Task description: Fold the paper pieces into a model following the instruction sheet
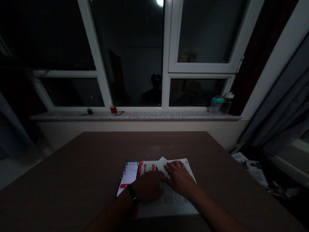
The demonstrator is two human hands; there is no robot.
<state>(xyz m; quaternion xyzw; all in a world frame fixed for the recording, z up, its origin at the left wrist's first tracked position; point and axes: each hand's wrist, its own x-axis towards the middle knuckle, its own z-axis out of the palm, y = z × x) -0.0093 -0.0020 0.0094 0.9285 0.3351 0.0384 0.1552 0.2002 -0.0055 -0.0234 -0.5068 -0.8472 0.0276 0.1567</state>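
An open booklet with printed pages lies on the brown table, and a small white paper rests over its upper middle. My left hand, with a dark band on the wrist, is over the left page and centre; its fingers are bent, and what they touch is hard to make out in the dim light. My right hand lies over the right page with its fingers spread, fingertips at the white paper. The two hands meet near the middle. A lit phone lies against the booklet's left edge.
The brown table reaches to the wall below the window. On the stone sill stand a red item, a small dark item and a teal-lidded bottle beside a clear one. Papers lie right of the table.
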